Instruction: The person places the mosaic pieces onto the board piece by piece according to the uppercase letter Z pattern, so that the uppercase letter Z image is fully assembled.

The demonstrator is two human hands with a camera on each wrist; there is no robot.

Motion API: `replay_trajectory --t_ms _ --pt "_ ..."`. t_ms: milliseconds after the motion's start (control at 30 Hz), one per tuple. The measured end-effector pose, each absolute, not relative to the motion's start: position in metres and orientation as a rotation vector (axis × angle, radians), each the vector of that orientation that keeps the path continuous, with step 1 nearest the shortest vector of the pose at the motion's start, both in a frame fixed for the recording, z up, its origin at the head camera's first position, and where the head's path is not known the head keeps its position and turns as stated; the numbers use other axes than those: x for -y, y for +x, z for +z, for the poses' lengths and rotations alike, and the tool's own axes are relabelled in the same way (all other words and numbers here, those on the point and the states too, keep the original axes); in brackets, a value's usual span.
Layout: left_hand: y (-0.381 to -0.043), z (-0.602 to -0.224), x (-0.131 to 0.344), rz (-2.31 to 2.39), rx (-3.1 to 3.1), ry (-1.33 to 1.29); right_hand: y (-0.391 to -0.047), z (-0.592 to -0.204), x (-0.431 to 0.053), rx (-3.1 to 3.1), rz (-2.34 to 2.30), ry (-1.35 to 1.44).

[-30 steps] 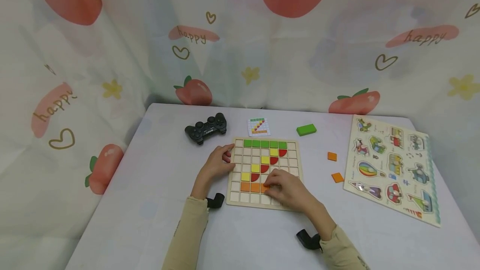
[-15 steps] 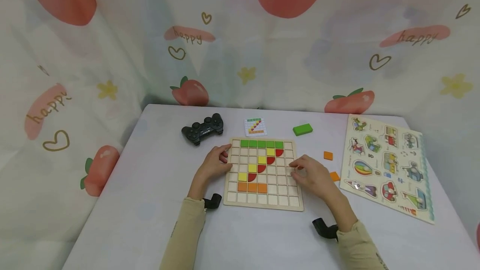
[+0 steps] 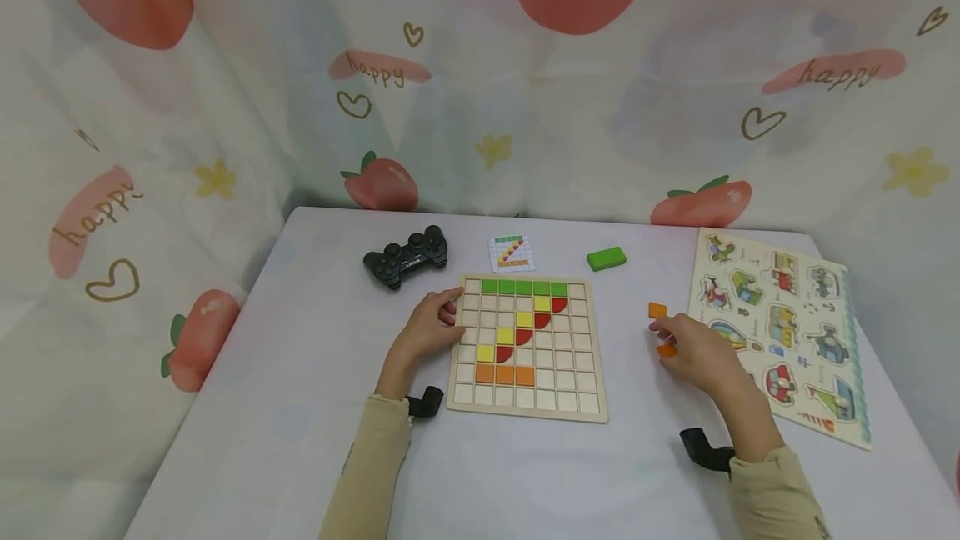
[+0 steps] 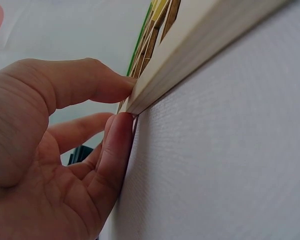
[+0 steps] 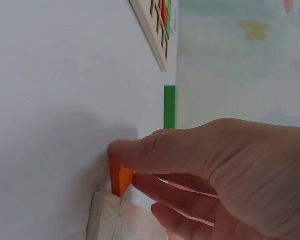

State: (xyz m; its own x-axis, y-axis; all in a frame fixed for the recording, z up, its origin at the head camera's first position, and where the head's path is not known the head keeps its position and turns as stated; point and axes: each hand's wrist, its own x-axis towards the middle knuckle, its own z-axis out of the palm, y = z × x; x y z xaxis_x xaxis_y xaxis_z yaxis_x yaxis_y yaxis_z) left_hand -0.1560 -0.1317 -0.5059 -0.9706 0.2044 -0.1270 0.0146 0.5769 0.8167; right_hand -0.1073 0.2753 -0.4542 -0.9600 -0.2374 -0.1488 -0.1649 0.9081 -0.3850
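A wooden grid board (image 3: 529,416) lies on the table, with green squares along its top row, a slanting line of yellow squares and red quarter-round pieces, and orange squares low down. My left hand (image 3: 426,330) pinches the board's left edge; the left wrist view shows the thumb (image 4: 112,89) on the rim and a finger against the side. To the right of the board, my right hand (image 3: 701,357) has thumb and fingertips around an orange square tile (image 5: 121,177), partly covered by the thumb. A second orange tile (image 3: 657,309) lies just beyond the fingertips.
A wooden picture puzzle (image 3: 813,298) lies at the right, partly under the right hand. Behind the grid board are a black game controller (image 3: 406,257), a small pattern card (image 3: 512,253) and a green block (image 3: 607,258). A printed cloth (image 3: 465,107) hangs behind the table.
My right hand has left the third orange square in the board's lower row and moved right to the loose orange tile. The left hand stays at the board's edge.
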Motion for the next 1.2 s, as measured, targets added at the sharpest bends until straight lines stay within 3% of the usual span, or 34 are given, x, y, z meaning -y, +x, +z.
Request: replay_trajectory --t_ms 1200 --pt "-0.155 -0.504 0.132 1.346 -2.585 0.166 -0.091 -0.491 -0.245 -2.935 -1.171 -0.360"
